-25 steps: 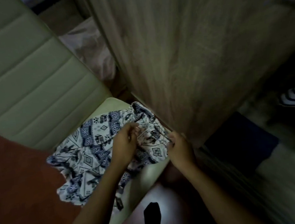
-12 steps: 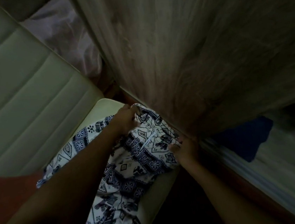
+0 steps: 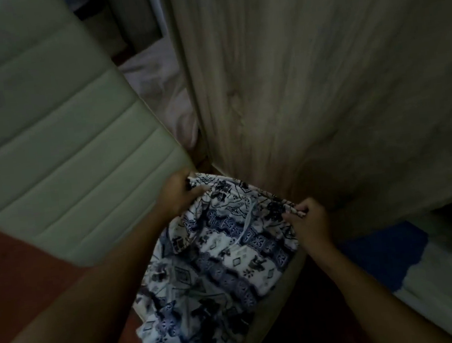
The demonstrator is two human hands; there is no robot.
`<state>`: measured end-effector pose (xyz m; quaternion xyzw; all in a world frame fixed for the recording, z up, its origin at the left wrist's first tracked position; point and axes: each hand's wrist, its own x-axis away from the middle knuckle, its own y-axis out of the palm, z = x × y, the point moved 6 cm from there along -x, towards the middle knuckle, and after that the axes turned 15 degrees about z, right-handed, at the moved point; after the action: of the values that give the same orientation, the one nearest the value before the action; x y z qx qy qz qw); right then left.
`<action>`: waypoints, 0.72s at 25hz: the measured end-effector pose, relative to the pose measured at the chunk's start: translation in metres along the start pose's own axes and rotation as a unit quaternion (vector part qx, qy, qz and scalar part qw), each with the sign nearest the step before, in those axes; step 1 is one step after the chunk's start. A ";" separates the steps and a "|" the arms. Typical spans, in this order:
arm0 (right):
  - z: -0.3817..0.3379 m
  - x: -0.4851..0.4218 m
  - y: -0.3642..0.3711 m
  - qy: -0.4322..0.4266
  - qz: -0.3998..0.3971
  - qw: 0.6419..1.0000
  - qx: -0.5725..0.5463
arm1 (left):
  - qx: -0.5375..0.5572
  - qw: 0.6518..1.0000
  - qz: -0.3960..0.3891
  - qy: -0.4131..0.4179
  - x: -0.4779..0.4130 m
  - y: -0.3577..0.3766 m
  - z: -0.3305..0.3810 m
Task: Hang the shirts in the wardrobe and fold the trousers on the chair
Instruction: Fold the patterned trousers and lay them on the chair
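One garment is in play: a pair of white cotton trousers printed with blue and black geometric bands (image 3: 228, 255). They lie rumpled across the seat of the pale green padded chair with a ribbed back (image 3: 63, 167). Their lower part spills over the seat's front edge towards the red-brown floor (image 3: 19, 273).

The left hand (image 3: 177, 196) has its fingers curled round one end of the waistband at the seat's back corner, just beside the chair back. The right hand (image 3: 309, 223) pinches the other end between thumb and fingers at the seat's right edge, close to the grey-brown wood-grain wardrobe panel (image 3: 322, 89). The waistband is stretched between the two hands, and a thin pale drawstring (image 3: 246, 225) trails down from it.

By my reading, the folding has barely begun. The waist is being squared up, but the legs are bunched and no clean fold shows. Laying the legs together and doubling them over on the seat is all left to do.

No shirts or hangers are in view, and the inside of the wardrobe is hidden, so I cannot tell whether that half of the job is done. A dark blue cloth (image 3: 381, 258) lies low by the wardrobe's foot; what it is cannot be made out.
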<state>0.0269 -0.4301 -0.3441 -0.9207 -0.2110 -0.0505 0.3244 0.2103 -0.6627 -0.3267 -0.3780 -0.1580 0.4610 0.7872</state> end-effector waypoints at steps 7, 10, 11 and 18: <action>-0.151 0.005 -0.050 -0.112 0.006 0.992 -0.057 | 0.002 0.999 0.023 0.049 -0.013 -0.162 0.063; -0.221 0.014 -0.081 -0.182 0.009 0.982 -0.056 | 0.002 0.997 0.029 0.074 -0.014 -0.229 0.103; -0.244 0.018 -0.094 -0.209 0.017 0.976 -0.055 | -0.002 0.995 0.038 0.088 -0.015 -0.250 0.118; -0.380 0.044 -0.191 -0.339 0.065 0.938 -0.026 | 0.041 0.982 0.117 0.142 -0.020 -0.371 0.214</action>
<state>0.0028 -0.5156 0.0739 -0.9029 -0.2469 0.2803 0.2125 0.2967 -0.6904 0.0920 -0.4232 0.0198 0.4973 0.7571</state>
